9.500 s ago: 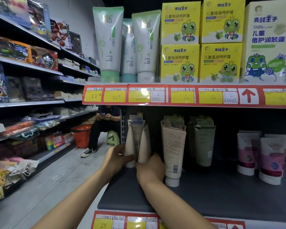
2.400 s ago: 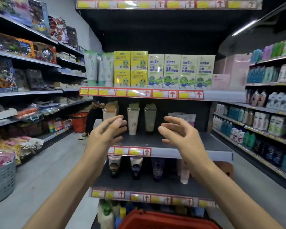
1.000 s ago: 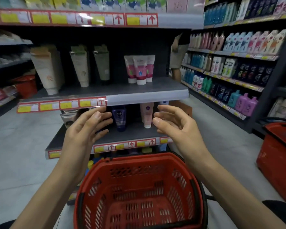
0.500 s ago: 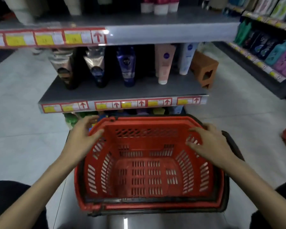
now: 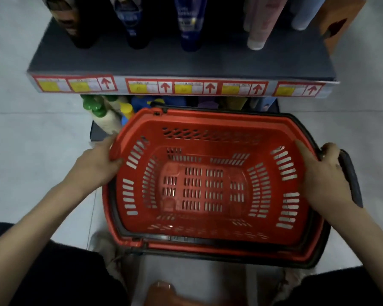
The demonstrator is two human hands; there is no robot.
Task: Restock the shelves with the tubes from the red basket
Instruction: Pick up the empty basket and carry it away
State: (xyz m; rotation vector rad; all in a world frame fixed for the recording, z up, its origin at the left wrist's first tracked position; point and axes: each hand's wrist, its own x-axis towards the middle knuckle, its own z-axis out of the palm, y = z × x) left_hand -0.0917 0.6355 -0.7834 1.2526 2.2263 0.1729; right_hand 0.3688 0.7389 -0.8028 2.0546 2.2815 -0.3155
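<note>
2 hands hold the empty red basket [image 5: 208,117], low before the front edge of the shelf [image 5: 175,61]: left hand [image 5: 95,166] grip pinches the left rim, right hand [image 5: 323,173] grip curls over the right rim. The tubes [image 5: 189,21] stand on the shelf. Best moved level, both sides together.

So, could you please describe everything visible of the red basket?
The red basket is slotted plastic with dark handles folded down round its rim. It holds nothing, stands upright in front of the shelf, and the left hand and right hand grip its two short ends.
</note>
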